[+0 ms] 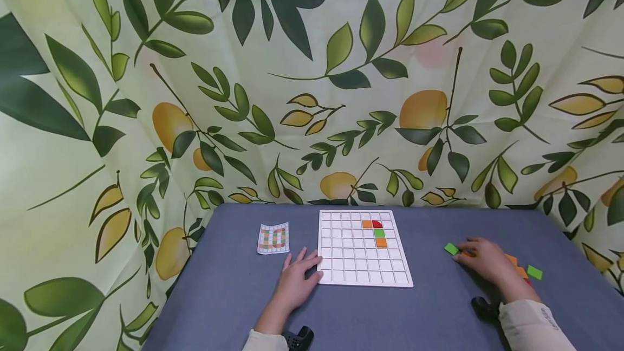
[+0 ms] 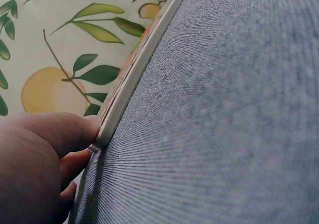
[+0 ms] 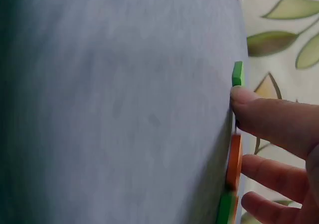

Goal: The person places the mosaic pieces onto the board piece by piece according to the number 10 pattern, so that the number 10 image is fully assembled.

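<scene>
In the head view, my left hand (image 1: 294, 280) rests with spread fingers at the left edge of a white gridded board (image 1: 346, 270). Its thumb touches the near-left corner of that board in the left wrist view. Over the loose tiles on the right, my right hand (image 1: 487, 261) has bent fingers. Thumb and index finger pinch the edge of a green tile (image 1: 450, 248), which looks low over or on the table. Orange tiles (image 3: 234, 162) lie under the palm, partly hidden. The board carries two orange tiles, a red tile (image 1: 377, 224) and a green tile (image 1: 379, 233).
A small printed card (image 1: 273, 238) with a coloured grid pattern lies left of the board. Another green tile (image 1: 534, 272) lies right of my right wrist, near orange tiles (image 1: 520, 272) and a bit of red. Blue cloth covers the table (image 1: 380, 318); a patterned curtain (image 1: 312, 96) hangs behind.
</scene>
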